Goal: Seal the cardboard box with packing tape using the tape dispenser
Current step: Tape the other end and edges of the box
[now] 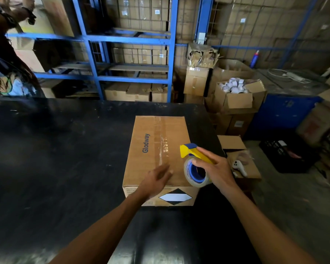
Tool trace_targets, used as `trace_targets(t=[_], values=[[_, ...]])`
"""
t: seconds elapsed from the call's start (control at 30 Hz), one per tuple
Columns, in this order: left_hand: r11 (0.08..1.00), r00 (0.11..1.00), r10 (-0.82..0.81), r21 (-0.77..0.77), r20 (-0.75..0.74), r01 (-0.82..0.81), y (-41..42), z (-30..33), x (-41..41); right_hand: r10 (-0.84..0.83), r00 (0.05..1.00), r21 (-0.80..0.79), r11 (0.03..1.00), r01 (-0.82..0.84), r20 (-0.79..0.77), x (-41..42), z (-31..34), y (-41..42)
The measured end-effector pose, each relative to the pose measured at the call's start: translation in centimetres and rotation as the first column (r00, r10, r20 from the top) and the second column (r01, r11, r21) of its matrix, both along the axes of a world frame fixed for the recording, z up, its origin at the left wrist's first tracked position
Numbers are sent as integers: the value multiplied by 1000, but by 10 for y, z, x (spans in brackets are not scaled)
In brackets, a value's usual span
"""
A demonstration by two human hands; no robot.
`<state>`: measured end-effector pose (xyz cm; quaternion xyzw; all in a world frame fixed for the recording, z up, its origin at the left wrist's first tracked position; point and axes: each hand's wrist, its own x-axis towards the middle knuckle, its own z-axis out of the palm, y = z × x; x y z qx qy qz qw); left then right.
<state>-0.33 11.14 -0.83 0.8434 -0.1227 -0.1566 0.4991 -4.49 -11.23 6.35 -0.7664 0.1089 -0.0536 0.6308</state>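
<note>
Box point(158, 155) sits on the black table point(65, 168), near its right edge, long axis running straight away from you, flaps shut with a strip of clear tape point(163, 145) down the centre seam. Your right hand point(215, 168) is wrapped around the dispenser point(195, 164), thumb in the roll core, held just above the near right corner with the blade end pointing away and left. Your left hand point(156, 180) is loose and empty, blurred, over the near edge. Looks like you're mid-pass. My guess at the risk: start off-centre and the tape drifts off the seam, or wrinkles if that left hand isn't pinning the lid.
</note>
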Motion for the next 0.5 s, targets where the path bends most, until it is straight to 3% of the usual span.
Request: trace_targets(t=[0.07,0.17,0.27,0.37,0.43,0.5], values=[[911,929,186,-298,-321,-286,-5,14,-4,16,999,1,1000,-16,41,-8,0,2],[691,750,133,-482,-648,-539,1,27,-2,57,989,-11,998,-56,137,-22,1,8],[554,706,-32,-601,-707,-577,15,44,-12,153,962,-179,977,-113,228,-34,-3,16],[521,695,-98,-632,-712,-574,24,50,-28,301,938,-464,865,-194,169,-44,-24,27],[542,683,-58,-598,-728,-591,28,47,-38,320,940,-436,867,-242,114,-51,-38,32],[492,641,-22,-567,-767,-661,36,39,-46,332,933,-400,881,-253,141,-57,-45,38]])
